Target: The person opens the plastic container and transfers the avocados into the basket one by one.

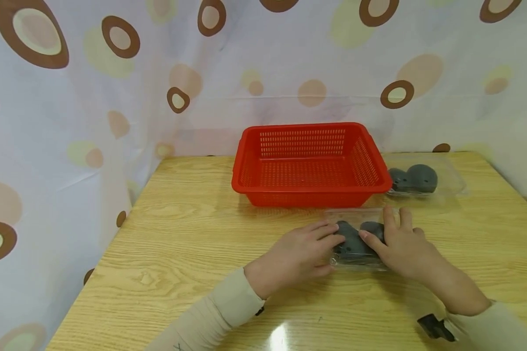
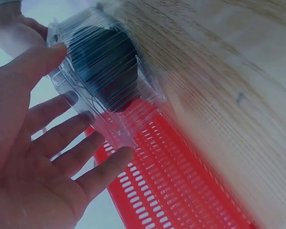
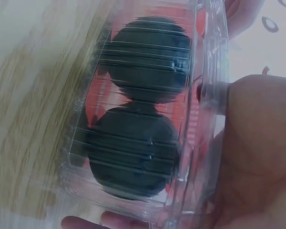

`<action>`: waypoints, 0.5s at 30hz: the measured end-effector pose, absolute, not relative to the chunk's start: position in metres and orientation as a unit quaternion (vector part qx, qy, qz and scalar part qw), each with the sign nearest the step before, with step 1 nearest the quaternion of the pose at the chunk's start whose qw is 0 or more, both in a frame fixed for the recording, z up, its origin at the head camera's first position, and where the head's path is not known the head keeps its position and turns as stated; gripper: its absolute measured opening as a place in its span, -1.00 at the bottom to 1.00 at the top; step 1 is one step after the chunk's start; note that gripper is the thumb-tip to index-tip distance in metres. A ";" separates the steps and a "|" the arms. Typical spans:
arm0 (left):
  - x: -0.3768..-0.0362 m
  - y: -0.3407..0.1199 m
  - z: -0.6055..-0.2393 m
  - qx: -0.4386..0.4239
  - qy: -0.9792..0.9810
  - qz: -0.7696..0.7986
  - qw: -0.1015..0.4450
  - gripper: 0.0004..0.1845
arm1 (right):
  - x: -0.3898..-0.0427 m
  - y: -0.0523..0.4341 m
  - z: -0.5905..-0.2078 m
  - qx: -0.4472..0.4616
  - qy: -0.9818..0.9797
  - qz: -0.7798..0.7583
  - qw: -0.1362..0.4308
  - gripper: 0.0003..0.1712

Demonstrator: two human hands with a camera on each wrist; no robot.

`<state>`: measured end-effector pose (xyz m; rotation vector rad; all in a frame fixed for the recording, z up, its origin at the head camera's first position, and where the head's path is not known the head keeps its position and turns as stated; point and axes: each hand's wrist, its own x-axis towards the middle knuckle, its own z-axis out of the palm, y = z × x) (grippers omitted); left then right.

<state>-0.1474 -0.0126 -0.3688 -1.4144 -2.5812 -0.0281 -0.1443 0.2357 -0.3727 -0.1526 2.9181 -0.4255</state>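
Observation:
A clear plastic clamshell box [image 1: 361,266] with two dark grey rounded pieces [image 3: 133,148] in it lies on the table in front of the basket. At its left end is my left hand [image 1: 296,251], fingers spread and fairly straight, the tips touching the plastic. In the left wrist view, the thumb of the left hand [image 2: 43,143] meets the box's edge. My right hand [image 1: 406,248] holds the right end, thumb across the near side and fingers reaching around the end. The right wrist view has the ribbed plastic close up, with the right hand [image 3: 262,143] along its edge.
Behind the box stands a red plastic basket [image 1: 312,199] with slotted walls. A second clear box [image 1: 450,170] with similar dark rounded pieces [image 1: 423,178] sits at the back right, beside the basket. A patterned curtain [image 1: 254,58] hangs behind the wooden table [image 1: 180,224].

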 end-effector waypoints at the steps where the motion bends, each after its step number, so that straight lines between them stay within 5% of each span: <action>1: -0.147 -0.015 -0.369 -0.477 -0.873 -0.011 0.100 -0.37 | -0.144 0.233 -0.373 -0.055 0.984 -0.145 0.091 0.17; 8: -0.138 -0.031 -0.367 -0.461 -0.881 -0.007 0.110 -0.37 | -0.138 0.213 -0.371 -0.082 0.983 -0.146 0.076 0.14; 15: -0.130 -0.054 -0.356 -0.457 -0.887 -0.026 0.063 -0.39 | -0.132 0.194 -0.370 -0.107 0.979 -0.158 0.066 0.12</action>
